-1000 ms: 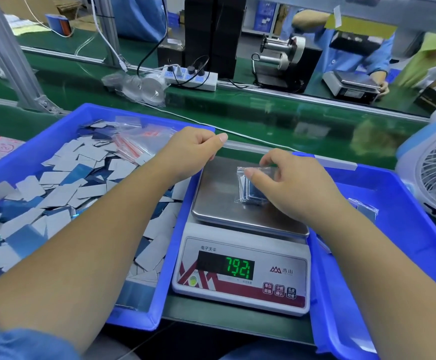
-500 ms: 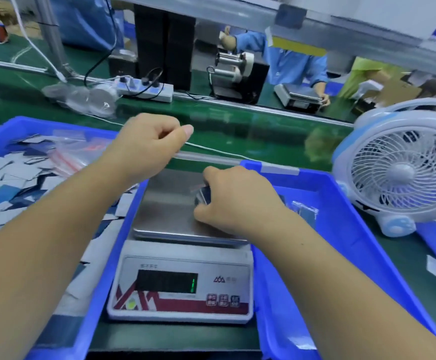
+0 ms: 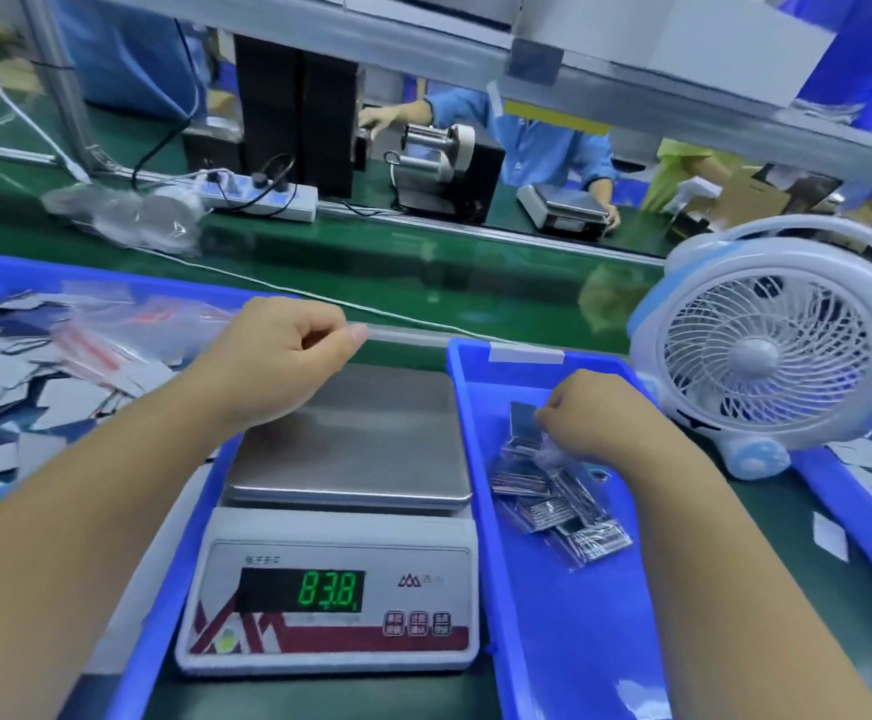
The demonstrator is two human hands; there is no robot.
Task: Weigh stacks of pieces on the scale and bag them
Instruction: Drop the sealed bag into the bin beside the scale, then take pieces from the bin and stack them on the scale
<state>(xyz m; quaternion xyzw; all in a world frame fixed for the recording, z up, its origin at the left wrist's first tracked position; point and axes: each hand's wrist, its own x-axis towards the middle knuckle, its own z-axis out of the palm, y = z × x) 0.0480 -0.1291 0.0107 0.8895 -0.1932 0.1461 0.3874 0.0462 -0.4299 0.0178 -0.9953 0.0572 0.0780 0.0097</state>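
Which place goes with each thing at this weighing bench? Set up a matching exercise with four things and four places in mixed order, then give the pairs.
Things:
1. scale
2. bagged stacks
3. loose pieces
4. fan

Places:
A. in the left blue tray
B. between the two blue trays
C. right of the right blue tray
D. in the right blue tray

Pairs: 1-B, 2-D, 3-A, 4-C

Scale pan (image 3: 351, 433) bare; fan (image 3: 771, 350) crowds right (close).
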